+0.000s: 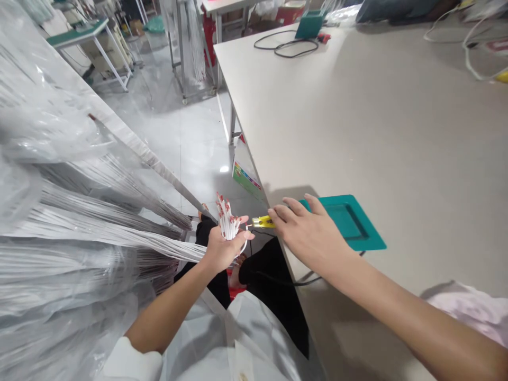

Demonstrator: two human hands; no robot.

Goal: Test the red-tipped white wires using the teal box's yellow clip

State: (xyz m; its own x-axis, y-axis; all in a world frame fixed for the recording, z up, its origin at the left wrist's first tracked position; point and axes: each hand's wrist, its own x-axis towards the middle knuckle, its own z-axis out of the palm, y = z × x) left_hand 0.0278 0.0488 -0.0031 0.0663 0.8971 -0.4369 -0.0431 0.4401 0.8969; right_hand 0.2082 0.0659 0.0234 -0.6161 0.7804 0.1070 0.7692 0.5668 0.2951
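My left hand is closed round a bunch of thin white wires with red tips, held upright just off the table's near-left edge. My right hand lies at that edge with its fingers curled over a small yellow tool, whose tip points at the wire bunch. A teal tray sits on the table right behind my right hand. A black cable runs from under the hand down past the table edge.
Large bundles of white wires in clear plastic fill the left side. The grey table carries a black cable loop, a teal box and white cords at the far end. Racks and tables stand on the floor behind.
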